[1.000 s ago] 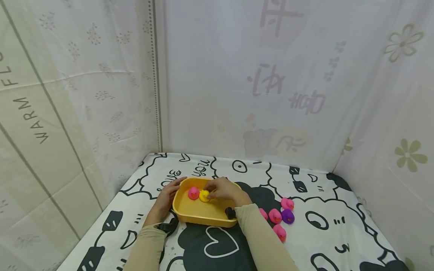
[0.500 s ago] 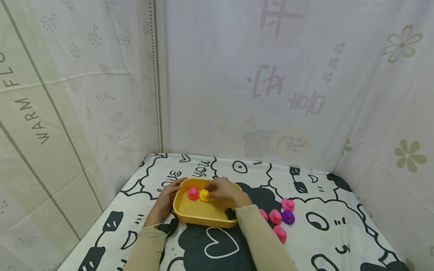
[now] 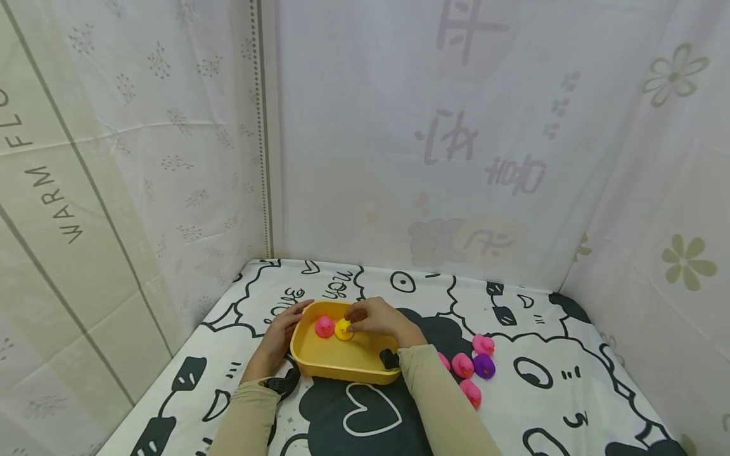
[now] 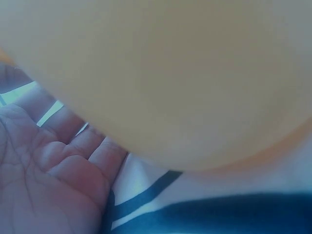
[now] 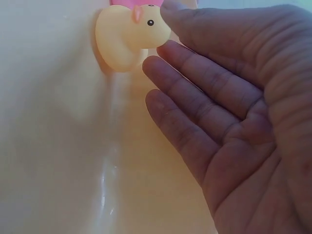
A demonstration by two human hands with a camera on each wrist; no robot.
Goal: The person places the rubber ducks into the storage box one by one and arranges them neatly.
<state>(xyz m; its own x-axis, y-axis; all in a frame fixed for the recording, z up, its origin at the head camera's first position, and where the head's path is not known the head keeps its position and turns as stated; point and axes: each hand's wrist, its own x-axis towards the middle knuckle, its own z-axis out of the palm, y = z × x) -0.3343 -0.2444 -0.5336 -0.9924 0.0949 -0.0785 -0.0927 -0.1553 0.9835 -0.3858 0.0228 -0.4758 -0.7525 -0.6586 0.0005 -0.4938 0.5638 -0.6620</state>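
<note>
A yellow tray (image 3: 342, 370) stands on the cloth in front of me. Inside it, toward the back left, a pink rubber duck (image 3: 324, 327) sits next to a yellow rubber duck (image 3: 343, 330). My right hand (image 3: 379, 320) reaches over the tray and pinches the yellow duck by its head; in the right wrist view the thumb touches the head, and the index finger is mostly hidden. My left hand (image 3: 281, 329) rests against the tray's left outer side with loosely extended fingers. The tray wall fills most of the left wrist view and covers those fingertips.
Right of the tray lie several pink rubber ducks (image 3: 462, 365) and a purple rubber duck (image 3: 484, 366). One pink duck is partly hidden by the right sleeve (image 3: 441, 399). Patterned cloth (image 3: 547, 405) covers the table, and curtains (image 3: 353, 158) hang around it.
</note>
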